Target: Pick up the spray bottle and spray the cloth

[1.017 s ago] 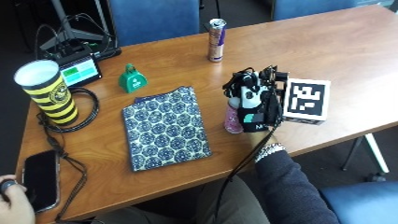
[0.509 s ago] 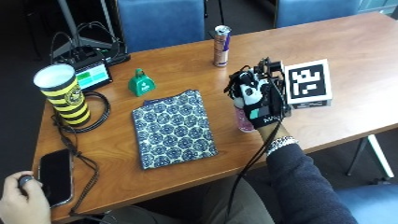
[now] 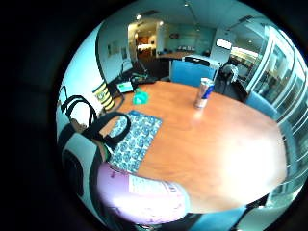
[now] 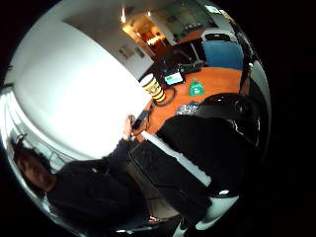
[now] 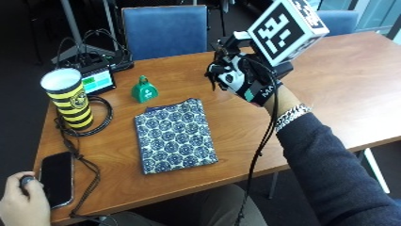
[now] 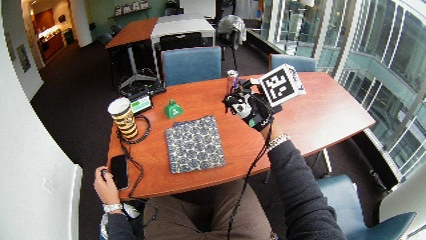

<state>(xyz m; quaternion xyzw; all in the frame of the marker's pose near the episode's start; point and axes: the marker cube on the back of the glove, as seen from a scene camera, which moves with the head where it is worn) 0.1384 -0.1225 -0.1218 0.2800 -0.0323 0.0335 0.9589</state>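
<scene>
Right hand: black-gloved, raised above the wooden table, fingers curled round the spray bottle, a pale pink plastic cylinder with a white label, close against the palm.
Cloth: flat rectangle, blue-and-white patterned fabric, lying left of the hand and well apart from it, bare wood on all sides.
Green bell, yellow-and-black striped cup: behind the cloth.
Black phone: near the table's front-left edge.
</scene>
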